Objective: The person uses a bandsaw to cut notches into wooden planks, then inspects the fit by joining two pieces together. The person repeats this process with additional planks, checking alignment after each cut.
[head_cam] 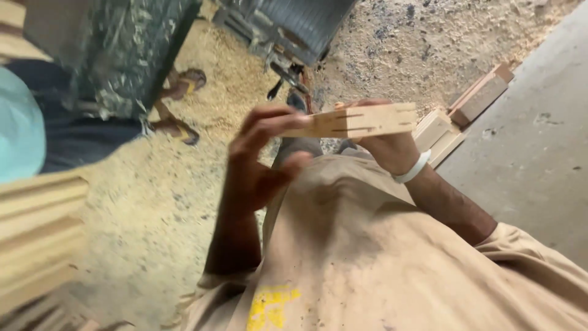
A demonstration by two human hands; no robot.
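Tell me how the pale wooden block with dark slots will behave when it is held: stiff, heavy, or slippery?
The pale wooden block with dark slots probably stays stiff: it spans straight between the left hand and right hand. It seems light, since fingertips carry it. Its flat sides should not roll, though sawdust may reduce grip.

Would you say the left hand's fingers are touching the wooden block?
Touching: the head view shows the left hand with fingertips pressed on the wooden block at its near end.

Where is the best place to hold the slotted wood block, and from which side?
Probably at its two ends. The wood block lies level and long, with dark slots along its near face. The left hand pinches one end and the right hand supports the other from below, so the slots stay uncovered.
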